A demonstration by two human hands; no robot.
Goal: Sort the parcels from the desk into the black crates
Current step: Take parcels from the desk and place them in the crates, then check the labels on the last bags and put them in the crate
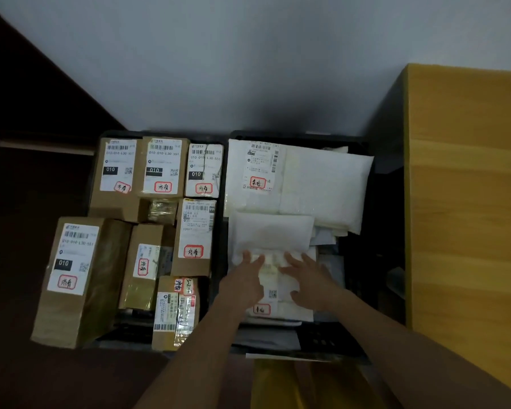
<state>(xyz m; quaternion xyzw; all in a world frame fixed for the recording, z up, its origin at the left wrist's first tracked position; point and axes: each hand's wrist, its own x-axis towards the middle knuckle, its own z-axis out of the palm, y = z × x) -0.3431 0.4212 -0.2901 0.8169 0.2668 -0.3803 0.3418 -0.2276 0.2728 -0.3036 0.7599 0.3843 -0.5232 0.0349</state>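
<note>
Two black crates stand side by side on the floor below me. The left crate (219, 278) is packed with several brown cardboard parcels (71, 278) bearing white labels. The right crate (363, 293) holds white padded mailers, a large one (322, 184) at the back and a smaller one (270, 231) in front of it. My left hand (244, 280) and my right hand (309, 283) lie flat with straight fingers on a white labelled mailer (273, 278) at the front of the right crate, one hand on each side of its label.
A wooden desk (466, 202) rises at the right, close beside the right crate. A pale wall (248, 69) stands behind both crates. A dark wooden surface (27, 113) fills the left. Yellow fabric (281, 385) shows at the bottom, under my arms.
</note>
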